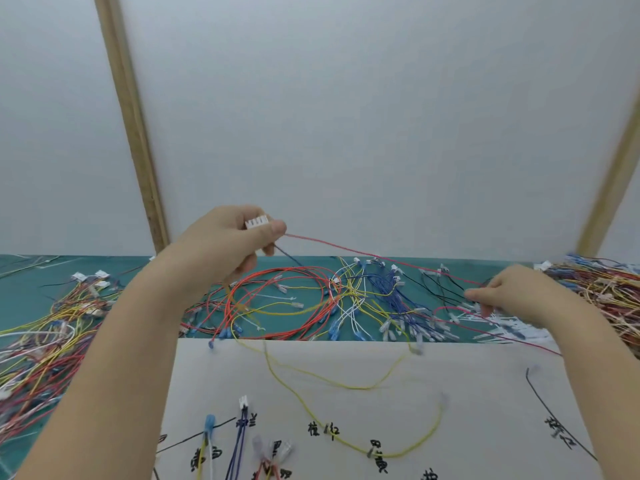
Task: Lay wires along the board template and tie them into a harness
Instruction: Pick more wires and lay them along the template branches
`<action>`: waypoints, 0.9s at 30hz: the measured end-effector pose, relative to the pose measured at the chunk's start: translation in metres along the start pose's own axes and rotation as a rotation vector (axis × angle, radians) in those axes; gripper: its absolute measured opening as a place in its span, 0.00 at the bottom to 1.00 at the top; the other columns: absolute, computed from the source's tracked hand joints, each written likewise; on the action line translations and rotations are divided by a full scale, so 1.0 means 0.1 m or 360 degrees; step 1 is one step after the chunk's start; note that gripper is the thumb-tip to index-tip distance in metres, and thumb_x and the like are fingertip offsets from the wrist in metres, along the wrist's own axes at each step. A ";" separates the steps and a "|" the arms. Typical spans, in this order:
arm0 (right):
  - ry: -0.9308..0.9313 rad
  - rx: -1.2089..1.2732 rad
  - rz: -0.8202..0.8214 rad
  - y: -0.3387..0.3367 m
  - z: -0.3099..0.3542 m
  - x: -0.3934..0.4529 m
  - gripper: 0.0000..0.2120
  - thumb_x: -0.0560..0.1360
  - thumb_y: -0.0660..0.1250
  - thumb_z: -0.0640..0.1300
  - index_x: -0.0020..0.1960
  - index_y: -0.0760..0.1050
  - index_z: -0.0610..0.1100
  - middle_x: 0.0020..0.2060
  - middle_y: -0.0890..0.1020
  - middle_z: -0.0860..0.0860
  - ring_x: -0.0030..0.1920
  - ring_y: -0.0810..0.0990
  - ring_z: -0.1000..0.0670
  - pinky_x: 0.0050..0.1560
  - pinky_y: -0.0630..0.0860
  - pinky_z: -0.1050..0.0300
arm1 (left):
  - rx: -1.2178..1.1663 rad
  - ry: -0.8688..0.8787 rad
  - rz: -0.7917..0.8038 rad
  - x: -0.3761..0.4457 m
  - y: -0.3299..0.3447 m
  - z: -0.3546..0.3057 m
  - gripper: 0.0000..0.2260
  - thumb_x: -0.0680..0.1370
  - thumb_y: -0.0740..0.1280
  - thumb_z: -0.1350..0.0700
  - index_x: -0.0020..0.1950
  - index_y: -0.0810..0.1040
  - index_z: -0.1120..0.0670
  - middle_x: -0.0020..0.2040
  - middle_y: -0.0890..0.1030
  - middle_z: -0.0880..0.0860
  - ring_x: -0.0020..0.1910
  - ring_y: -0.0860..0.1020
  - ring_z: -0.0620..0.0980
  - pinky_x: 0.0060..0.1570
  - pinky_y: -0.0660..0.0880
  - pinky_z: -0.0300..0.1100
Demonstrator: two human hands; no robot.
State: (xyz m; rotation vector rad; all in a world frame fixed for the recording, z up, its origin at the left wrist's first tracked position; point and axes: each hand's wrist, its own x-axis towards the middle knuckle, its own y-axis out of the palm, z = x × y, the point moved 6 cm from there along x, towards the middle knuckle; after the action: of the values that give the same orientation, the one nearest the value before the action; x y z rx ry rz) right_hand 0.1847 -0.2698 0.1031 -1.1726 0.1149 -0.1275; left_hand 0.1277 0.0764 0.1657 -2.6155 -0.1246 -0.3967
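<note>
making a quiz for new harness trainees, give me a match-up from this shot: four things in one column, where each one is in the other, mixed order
Things:
1. white connector
2. red wire
3. yellow wire
4. orange-red wire loops

Places:
A. lying slack on the paper template
B. coiled on the green mat
C. pinched in the left hand
D. stretched in the air from the left hand to the right hand

Pairs: 1-C, 2-D, 3-A, 4-B
</note>
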 end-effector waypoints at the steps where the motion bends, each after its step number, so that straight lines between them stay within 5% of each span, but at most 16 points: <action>1: -0.0011 0.0138 0.0112 0.06 0.01 -0.01 0.16 0.73 0.69 0.50 0.32 0.79 0.40 0.21 0.73 0.50 0.19 0.67 0.53 0.23 0.62 0.64 | -0.0247 0.0037 -0.0004 -0.02 0.00 -0.05 0.10 0.76 0.65 0.52 0.36 0.75 0.54 0.26 0.76 0.50 0.20 0.63 0.45 0.19 0.60 0.31; 3: -0.0064 0.0466 0.0216 0.13 0.03 -0.01 0.09 0.73 0.69 0.43 0.38 0.78 0.39 0.23 0.75 0.50 0.18 0.66 0.54 0.20 0.63 0.67 | -0.0755 0.0077 0.0065 -0.04 0.02 -0.13 0.07 0.72 0.65 0.52 0.36 0.73 0.53 0.32 0.81 0.50 0.18 0.62 0.41 0.17 0.58 0.29; 5: -0.0113 0.0761 0.0034 0.07 0.02 0.04 0.05 0.75 0.66 0.39 0.40 0.76 0.40 0.28 0.77 0.47 0.18 0.68 0.56 0.18 0.64 0.68 | -0.0874 0.0064 0.0182 -0.06 0.04 -0.14 0.06 0.70 0.64 0.52 0.37 0.72 0.54 0.31 0.80 0.50 0.16 0.60 0.40 0.17 0.56 0.26; 9: -0.0083 0.1340 -0.0398 -0.14 -0.08 0.13 0.06 0.77 0.62 0.39 0.42 0.73 0.43 0.29 0.75 0.46 0.13 0.64 0.58 0.15 0.58 0.71 | 0.0020 -0.0117 0.0139 -0.01 -0.02 0.09 0.06 0.77 0.64 0.58 0.40 0.74 0.56 0.24 0.77 0.50 0.15 0.60 0.41 0.16 0.55 0.28; 11: -0.0111 0.1308 -0.0567 -0.20 -0.11 0.15 0.06 0.77 0.62 0.40 0.42 0.73 0.47 0.28 0.76 0.47 0.14 0.64 0.57 0.15 0.59 0.70 | 0.0347 -0.0161 0.0142 0.02 -0.02 0.18 0.08 0.77 0.64 0.56 0.40 0.75 0.56 0.25 0.78 0.49 0.15 0.61 0.42 0.15 0.56 0.30; 15: -0.0119 0.1143 -0.0790 -0.24 -0.13 0.10 0.05 0.75 0.65 0.47 0.49 0.71 0.47 0.26 0.79 0.49 0.13 0.63 0.57 0.15 0.61 0.66 | 0.0403 -0.0196 0.0109 0.04 -0.02 0.22 0.08 0.77 0.64 0.53 0.40 0.75 0.55 0.27 0.80 0.50 0.14 0.60 0.41 0.14 0.57 0.30; 22: 0.0184 0.0923 -0.0301 -0.03 -0.21 0.09 0.20 0.77 0.60 0.52 0.40 0.76 0.36 0.17 0.74 0.49 0.13 0.61 0.54 0.16 0.56 0.68 | 0.0115 -0.0017 -0.0650 0.04 -0.37 0.12 0.10 0.78 0.61 0.52 0.38 0.73 0.53 0.23 0.78 0.43 0.14 0.62 0.41 0.21 0.60 0.35; 25: 0.0408 0.0979 0.0104 0.10 -0.31 0.03 0.16 0.79 0.59 0.51 0.46 0.76 0.38 0.17 0.75 0.49 0.14 0.58 0.55 0.17 0.55 0.71 | -0.0174 0.0047 -0.0746 0.03 -0.44 0.14 0.10 0.79 0.61 0.53 0.37 0.72 0.52 0.23 0.77 0.43 0.15 0.61 0.41 0.23 0.59 0.36; 27: 0.0477 0.1052 0.0155 0.09 -0.40 0.01 0.11 0.79 0.59 0.47 0.51 0.74 0.40 0.19 0.77 0.48 0.13 0.57 0.56 0.17 0.53 0.72 | -0.0256 0.0060 -0.0862 0.01 -0.51 0.17 0.10 0.79 0.61 0.53 0.37 0.72 0.51 0.22 0.76 0.43 0.14 0.62 0.41 0.21 0.60 0.35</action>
State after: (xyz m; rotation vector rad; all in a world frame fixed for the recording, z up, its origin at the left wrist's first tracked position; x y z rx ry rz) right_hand 0.1803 -0.3026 0.0794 -0.4814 0.3644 -0.2343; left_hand 0.1246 0.1290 0.1751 -2.6999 -0.8284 -0.6607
